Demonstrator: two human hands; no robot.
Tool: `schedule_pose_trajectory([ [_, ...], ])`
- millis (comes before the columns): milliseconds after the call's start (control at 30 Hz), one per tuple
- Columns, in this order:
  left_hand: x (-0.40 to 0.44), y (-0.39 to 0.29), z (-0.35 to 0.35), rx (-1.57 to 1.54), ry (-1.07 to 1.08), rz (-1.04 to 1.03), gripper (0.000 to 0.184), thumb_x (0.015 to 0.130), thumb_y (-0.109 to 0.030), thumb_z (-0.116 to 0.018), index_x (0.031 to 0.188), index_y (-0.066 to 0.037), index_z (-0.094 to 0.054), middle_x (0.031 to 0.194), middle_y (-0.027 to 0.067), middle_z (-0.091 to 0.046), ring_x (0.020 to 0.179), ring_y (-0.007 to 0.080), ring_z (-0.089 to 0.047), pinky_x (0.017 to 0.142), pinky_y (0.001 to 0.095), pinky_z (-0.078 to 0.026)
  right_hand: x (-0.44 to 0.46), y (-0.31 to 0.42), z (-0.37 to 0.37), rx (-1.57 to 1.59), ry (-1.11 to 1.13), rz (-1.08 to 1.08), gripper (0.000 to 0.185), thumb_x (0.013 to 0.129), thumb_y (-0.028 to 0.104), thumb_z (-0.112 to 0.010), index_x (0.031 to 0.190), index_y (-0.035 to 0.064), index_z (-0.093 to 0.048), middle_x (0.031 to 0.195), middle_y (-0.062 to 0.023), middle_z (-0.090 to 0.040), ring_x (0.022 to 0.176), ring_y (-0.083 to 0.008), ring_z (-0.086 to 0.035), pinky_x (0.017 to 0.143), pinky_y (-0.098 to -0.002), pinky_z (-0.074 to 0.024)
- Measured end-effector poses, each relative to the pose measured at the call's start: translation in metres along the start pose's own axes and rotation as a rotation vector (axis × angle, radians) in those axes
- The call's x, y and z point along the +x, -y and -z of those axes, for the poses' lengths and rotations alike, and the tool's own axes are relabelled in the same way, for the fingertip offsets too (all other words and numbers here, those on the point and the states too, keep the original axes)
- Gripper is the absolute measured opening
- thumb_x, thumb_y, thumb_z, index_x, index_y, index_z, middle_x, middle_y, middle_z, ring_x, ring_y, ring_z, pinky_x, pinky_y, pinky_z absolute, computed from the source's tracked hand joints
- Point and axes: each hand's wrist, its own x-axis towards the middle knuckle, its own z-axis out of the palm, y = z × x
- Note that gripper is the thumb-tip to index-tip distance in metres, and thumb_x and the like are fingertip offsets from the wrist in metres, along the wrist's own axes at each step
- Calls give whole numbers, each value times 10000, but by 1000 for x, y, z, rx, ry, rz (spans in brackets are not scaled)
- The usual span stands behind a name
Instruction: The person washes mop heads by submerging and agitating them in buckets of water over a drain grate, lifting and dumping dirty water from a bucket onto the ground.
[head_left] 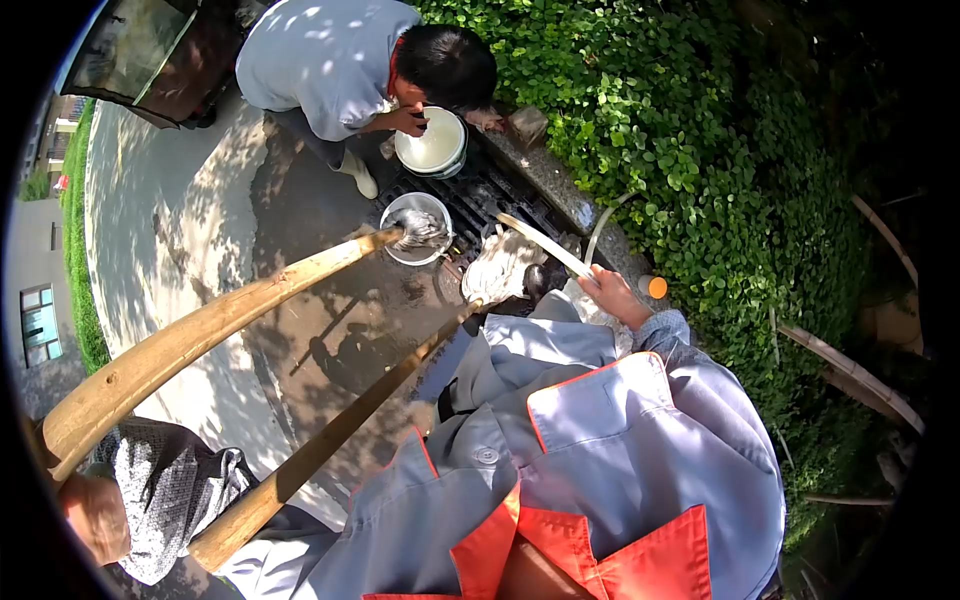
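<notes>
My right hand (613, 296) is closed around the near end of a pale rod-like piece (545, 245); I cannot tell whether it is a stick or a stiff hose. Its far end reaches over a mop head (500, 266) of whitish strands beside a drain grate. That mop's wooden handle (350, 410) slants down to the lower left. A second mop (424, 232) has its grey strands in a white bucket (390, 248), its thick handle (220, 300) rising toward the left edge. Close by that handle's upper end is my left hand (97, 520), its fingers out of sight.
A co-worker (325, 60) bends over another white bucket (457, 165) on the black grate (490, 190). A stone kerb (560, 190) and leafy hedge (690, 180) run along the right. A thin curved tube (602, 225) and an orange round thing (657, 288) are near my right hand.
</notes>
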Motion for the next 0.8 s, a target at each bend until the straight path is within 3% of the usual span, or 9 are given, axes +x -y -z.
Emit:
schedule_pose_trajectory([
  [67, 5, -14, -9, 5, 32, -26, 319, 903, -97, -442, 609, -125, -323, 529, 7, -318, 494, 120, -314, 628, 298, -312, -2, -1, 9, 11, 35, -76, 339, 888, 352, -599, 942, 20, -564, 717, -220, -611, 707, -398, -622, 613, -456, -457],
  [167, 15, -26, -25, 8, 80, -58, 315, 903, -97, -439, 611, -128, -326, 526, 6, -327, 492, 119, -323, 630, 297, -315, -2, -23, 10, 33, -56, 11, 345, 895, 357, -592, 945, 18, -562, 744, -220, -616, 725, -381, -624, 638, -446, -460],
  [267, 23, -32, -41, -8, 125, -86, 311, 902, -96, -436, 613, -132, -328, 523, 5, -335, 490, 118, -333, 632, 297, -319, -4, -37, 21, 18, -44, -38, 349, 898, 361, -591, 935, 16, -559, 760, -218, -618, 733, -365, -621, 652, -442, -461],
  [500, 50, 12, -85, -98, 234, -96, 301, 901, -94, -429, 619, -141, -334, 516, 3, -355, 486, 116, -355, 636, 295, -326, -7, -67, 34, 126, -71, -74, 360, 894, 361, -603, 853, 13, -519, 660, -180, -562, 600, -309, -544, 588, -423, -435],
  [633, 55, 93, -106, -160, 251, -34, 297, 900, -93, -425, 622, -146, -337, 513, 1, -367, 483, 114, -367, 639, 294, -330, -5, -75, 41, 132, -143, -17, 361, 891, 366, -601, 840, 17, -523, 661, -201, -566, 599, -356, -563, 562, -428, -431],
  [733, 32, 212, -116, -242, 208, 105, 286, 904, -102, -415, 630, -134, -341, 520, 14, -380, 486, 132, -386, 646, 301, -346, 4, -87, 34, 171, -84, -39, 375, 888, 388, -598, 851, 20, -533, 667, -204, -574, 612, -368, -570, 574, -439, -439],
  [800, -6, 292, -132, -48, -41, 225, 222, 890, -90, -517, 685, -73, -434, 559, 42, -400, 531, 171, -416, 691, 324, -392, 11, -92, 28, 125, -39, -70, 360, 893, 368, -600, 884, 15, -532, 690, -204, -577, 613, -331, -552, 594, -421, -442],
])
